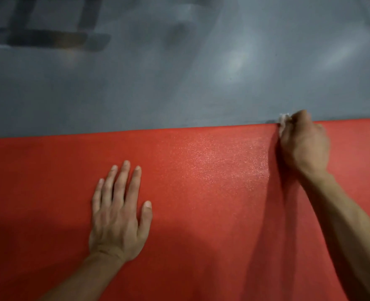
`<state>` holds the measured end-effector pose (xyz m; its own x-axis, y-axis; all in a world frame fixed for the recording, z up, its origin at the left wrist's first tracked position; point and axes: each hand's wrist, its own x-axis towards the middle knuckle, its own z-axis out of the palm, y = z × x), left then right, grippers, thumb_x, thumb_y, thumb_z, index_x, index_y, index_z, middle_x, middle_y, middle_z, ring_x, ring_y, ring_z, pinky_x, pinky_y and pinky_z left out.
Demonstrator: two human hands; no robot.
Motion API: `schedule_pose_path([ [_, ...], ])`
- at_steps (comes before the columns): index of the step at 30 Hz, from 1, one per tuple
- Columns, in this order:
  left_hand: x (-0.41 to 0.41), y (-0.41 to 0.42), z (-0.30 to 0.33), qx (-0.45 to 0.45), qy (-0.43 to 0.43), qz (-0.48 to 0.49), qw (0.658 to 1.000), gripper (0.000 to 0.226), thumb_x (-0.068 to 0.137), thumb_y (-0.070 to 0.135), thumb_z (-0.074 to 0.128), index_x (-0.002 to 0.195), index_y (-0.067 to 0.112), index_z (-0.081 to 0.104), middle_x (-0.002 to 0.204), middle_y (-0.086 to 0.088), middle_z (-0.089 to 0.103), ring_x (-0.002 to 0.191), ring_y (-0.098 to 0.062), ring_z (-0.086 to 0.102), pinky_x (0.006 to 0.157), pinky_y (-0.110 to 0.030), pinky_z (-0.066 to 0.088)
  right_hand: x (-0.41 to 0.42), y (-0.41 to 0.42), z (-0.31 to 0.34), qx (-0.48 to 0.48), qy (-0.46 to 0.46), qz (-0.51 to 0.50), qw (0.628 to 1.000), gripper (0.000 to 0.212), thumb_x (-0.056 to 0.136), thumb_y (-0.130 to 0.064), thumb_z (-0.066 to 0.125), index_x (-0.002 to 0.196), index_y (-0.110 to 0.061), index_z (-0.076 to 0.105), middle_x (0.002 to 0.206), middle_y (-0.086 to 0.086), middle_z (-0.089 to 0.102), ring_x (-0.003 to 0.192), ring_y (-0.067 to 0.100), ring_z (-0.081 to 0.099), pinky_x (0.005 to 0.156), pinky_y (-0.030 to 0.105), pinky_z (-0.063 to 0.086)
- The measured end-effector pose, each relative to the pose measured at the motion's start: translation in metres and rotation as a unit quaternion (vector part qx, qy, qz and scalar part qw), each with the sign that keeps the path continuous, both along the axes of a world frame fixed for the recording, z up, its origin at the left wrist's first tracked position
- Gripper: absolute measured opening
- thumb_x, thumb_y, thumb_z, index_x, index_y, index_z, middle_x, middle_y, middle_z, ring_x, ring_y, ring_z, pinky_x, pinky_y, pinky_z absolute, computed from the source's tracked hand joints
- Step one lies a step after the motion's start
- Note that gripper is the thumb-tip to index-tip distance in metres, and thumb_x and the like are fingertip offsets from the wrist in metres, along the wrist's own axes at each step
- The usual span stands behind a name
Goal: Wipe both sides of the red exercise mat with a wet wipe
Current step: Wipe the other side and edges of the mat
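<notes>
- Red, finely textured foam exercise mat [201, 213], one in all, lies flat on the floor and fills the near half of the view.
- One left hand [118, 216] rests palm-down on the mat, its fingers [123, 181] straight and slightly spread, holding nothing.
- One right hand [303, 142], farther off, curls its fingers round a single crumpled white wet wipe [283, 122] at the mat's far edge.
- Grey glossy floor [179, 72] lies beyond, showing soft light reflections.

A grey floor [158, 88] with pale glare patches is seen, and dark blurred shapes [49, 38] are reflected at upper left.
</notes>
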<state>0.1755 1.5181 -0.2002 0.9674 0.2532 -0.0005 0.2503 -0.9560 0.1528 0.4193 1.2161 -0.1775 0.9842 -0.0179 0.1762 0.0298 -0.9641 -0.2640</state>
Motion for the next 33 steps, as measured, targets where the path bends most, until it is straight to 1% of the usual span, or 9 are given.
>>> schedule_pose_path([
  [2,-0.001,0.000,0.000,0.002,0.003,0.002,1.000,0.071,0.094,0.042,0.036,0.159,0.012,0.035,0.168,-0.010,0.026,0.156,-0.031,0.021,0.124,-0.056,0.019,-0.007,0.019,0.000,0.018,-0.001,-0.007,1.000,0.015,0.099,-0.023,0.052,0.099,-0.008,0.057,0.087,0.027,0.066,0.080,0.047,0.058,0.064,0.048,0.042],
  [5,-0.001,0.000,0.000,-0.001,-0.002,0.004,1.000,0.071,0.094,0.042,0.037,0.158,0.011,0.036,0.167,-0.011,0.028,0.155,-0.032,0.023,0.124,-0.056,0.019,-0.038,0.095,-0.008,0.014,-0.010,0.188,0.982,0.008,0.087,-0.007,0.059,0.095,-0.010,0.058,0.078,0.016,0.065,0.072,0.039,0.058,0.061,0.044,0.041],
  [9,0.000,-0.001,0.000,-0.004,-0.013,0.003,1.000,0.072,0.092,0.042,0.038,0.158,0.011,0.037,0.166,-0.011,0.029,0.154,-0.034,0.025,0.124,-0.056,0.018,-0.048,0.113,-0.008,-0.013,-0.042,0.341,0.939,0.012,0.098,-0.024,0.053,0.096,-0.015,0.061,0.077,0.006,0.066,0.072,0.034,0.054,0.065,0.042,0.038],
  [16,-0.001,-0.001,-0.001,-0.008,-0.013,0.003,1.000,0.072,0.092,0.041,0.038,0.157,0.010,0.037,0.166,-0.013,0.029,0.154,-0.034,0.024,0.125,-0.056,0.017,0.024,-0.071,0.005,-0.083,0.034,-0.058,0.994,0.015,0.097,-0.019,0.044,0.103,-0.006,0.050,0.091,0.037,0.061,0.085,0.053,0.059,0.067,0.051,0.045],
  [18,0.000,-0.001,-0.001,-0.011,-0.010,0.005,1.000,0.073,0.092,0.041,0.038,0.158,0.011,0.037,0.166,-0.013,0.029,0.155,-0.033,0.022,0.125,-0.055,0.016,0.020,-0.059,0.006,-0.060,0.043,-0.066,0.995,0.017,0.098,-0.019,0.044,0.106,-0.006,0.051,0.096,0.037,0.061,0.089,0.053,0.059,0.070,0.051,0.045],
  [25,-0.002,-0.001,-0.001,-0.019,-0.016,0.010,1.000,0.073,0.092,0.042,0.037,0.158,0.012,0.035,0.167,-0.012,0.026,0.155,-0.033,0.020,0.125,-0.052,0.011,-0.051,0.051,0.000,-0.044,0.014,0.370,0.928,0.017,0.098,-0.028,0.048,0.102,-0.016,0.059,0.087,0.006,0.067,0.081,0.034,0.055,0.070,0.042,0.039],
  [27,-0.001,-0.003,-0.001,-0.023,-0.018,0.012,1.000,0.073,0.092,0.042,0.036,0.158,0.012,0.035,0.167,-0.012,0.025,0.155,-0.033,0.018,0.125,-0.051,0.010,-0.039,0.006,0.003,-0.050,-0.009,0.308,0.950,0.017,0.097,-0.026,0.050,0.104,-0.017,0.062,0.086,0.008,0.069,0.082,0.036,0.059,0.072,0.043,0.040],
  [31,0.001,-0.003,-0.002,-0.030,-0.031,0.013,0.999,0.073,0.090,0.042,0.038,0.157,0.012,0.035,0.167,-0.014,0.026,0.154,-0.035,0.019,0.125,-0.051,0.009,-0.016,-0.101,0.003,-0.051,0.002,-0.054,0.997,0.023,0.099,-0.020,0.042,0.109,-0.006,0.057,0.095,0.027,0.068,0.090,0.048,0.060,0.075,0.051,0.044],
  [33,0.000,-0.004,-0.003,-0.033,-0.030,0.009,0.999,0.074,0.090,0.042,0.037,0.157,0.012,0.035,0.167,-0.015,0.025,0.154,-0.036,0.018,0.125,-0.051,0.009,-0.032,-0.085,-0.001,-0.041,-0.006,-0.038,0.998,0.017,0.100,-0.017,0.045,0.104,-0.005,0.056,0.091,0.025,0.067,0.086,0.046,0.060,0.075,0.049,0.040],
])
